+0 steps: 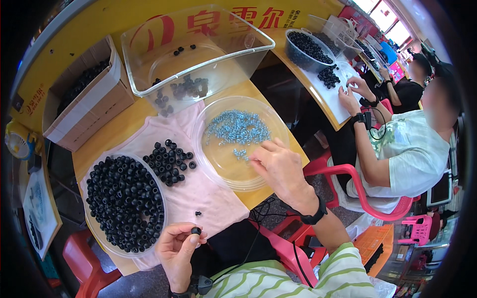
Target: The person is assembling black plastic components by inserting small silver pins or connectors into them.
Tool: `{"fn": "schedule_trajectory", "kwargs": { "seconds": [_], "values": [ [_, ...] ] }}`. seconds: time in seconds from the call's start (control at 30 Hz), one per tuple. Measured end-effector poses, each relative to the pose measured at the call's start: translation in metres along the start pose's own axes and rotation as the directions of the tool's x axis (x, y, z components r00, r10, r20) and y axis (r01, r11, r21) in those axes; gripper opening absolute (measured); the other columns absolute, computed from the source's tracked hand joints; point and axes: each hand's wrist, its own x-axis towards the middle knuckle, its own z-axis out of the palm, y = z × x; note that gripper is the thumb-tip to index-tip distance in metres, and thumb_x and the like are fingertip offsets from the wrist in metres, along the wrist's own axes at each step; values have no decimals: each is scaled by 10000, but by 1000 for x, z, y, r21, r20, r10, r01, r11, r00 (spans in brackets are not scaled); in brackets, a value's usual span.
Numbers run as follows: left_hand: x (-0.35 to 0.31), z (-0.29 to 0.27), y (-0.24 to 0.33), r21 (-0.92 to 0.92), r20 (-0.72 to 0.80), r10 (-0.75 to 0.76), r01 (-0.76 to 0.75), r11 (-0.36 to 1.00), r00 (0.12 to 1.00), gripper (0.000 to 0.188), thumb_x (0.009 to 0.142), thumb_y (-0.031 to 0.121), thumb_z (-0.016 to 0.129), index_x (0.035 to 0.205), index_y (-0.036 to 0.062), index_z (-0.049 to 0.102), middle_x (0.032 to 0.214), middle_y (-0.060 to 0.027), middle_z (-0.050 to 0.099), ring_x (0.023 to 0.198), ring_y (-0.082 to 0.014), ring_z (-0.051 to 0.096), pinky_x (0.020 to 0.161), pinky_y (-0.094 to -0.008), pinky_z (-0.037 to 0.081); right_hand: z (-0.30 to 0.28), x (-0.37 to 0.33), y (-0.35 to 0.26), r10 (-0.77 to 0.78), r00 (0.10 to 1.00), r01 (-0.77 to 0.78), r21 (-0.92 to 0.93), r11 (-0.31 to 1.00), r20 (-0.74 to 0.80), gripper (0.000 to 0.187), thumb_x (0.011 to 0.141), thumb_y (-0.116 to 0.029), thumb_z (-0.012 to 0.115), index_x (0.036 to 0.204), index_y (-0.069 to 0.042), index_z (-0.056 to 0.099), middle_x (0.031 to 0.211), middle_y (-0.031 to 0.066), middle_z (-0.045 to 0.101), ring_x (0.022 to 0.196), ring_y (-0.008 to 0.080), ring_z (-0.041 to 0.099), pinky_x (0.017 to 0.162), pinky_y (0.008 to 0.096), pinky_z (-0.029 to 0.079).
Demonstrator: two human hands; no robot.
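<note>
My left hand pinches a black round plastic piece between thumb and fingers, low over the table's near edge. A smaller black piece shows just beyond it on the pink cloth. My right hand reaches into a clear round tray, fingers drawn together beside a small cluster of springs. What they hold, if anything, is hidden. A larger heap of tiny blue-silver springs lies farther back in that tray. Loose black pieces lie on the cloth between the tray and my left hand.
A round tub of black pieces stands at left. Behind are a cardboard box and a clear plastic bin. A co-worker sits right at another table with a tub of black pieces. A pink chair stands between us.
</note>
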Motion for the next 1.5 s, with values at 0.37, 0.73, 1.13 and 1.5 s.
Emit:
{"fn": "schedule_trajectory", "kwargs": {
  "seconds": [0.37, 0.73, 1.13, 1.5],
  "values": [
    [0, 3, 0, 1, -56, -4, 4, 1000, 998, 144, 861, 8, 641, 990, -27, 591, 916, -131, 653, 772, -183, 656, 693, -284, 537, 13, 7, -1, -6, 1000, 5, 37, 999, 18, 153, 743, -132, 732, 853, -71, 646, 855, 65, 584, 888, 254, 598, 727, 368, 515],
    [-2, 2, -1, -40, -22, -11, 10, 999, 1000, 137, 873, -20, 613, 1005, -20, 578, 953, -139, 658, 799, -184, 662, 713, -282, 544, 14, 8, 0, -31, 999, 35, 156, 987, -32, 91, 766, -102, 680, 820, -47, 633, 801, 76, 607, 787, 255, 613, 683, 355, 514],
    [5, 6, -12, -143, 25, -5, 9, 990, 1000, 100, 930, 4, 522, 1026, -15, 543, 1011, -170, 643, 766, -192, 648, 677, -276, 532, -5, -3, -24, 105, 935, -355, 878, 322, 339, 166, 924, -92, 616, 1044, 22, 629, 802, 17, 628, 680, 73, 597, 633, 211, 501],
    [3, 0, -15, -479, 162, -158, 217, 851, 974, 162, 976, 138, 480, 1037, 1, 540, 879, -90, 545, 736, -167, 543, 610, -253, 415, 28, -49, -80, -69, 890, -447, 892, 70, 451, 178, 941, -100, 612, 1065, 27, 617, 877, 27, 632, 773, 62, 590, 707, 210, 499]
  ]
}}
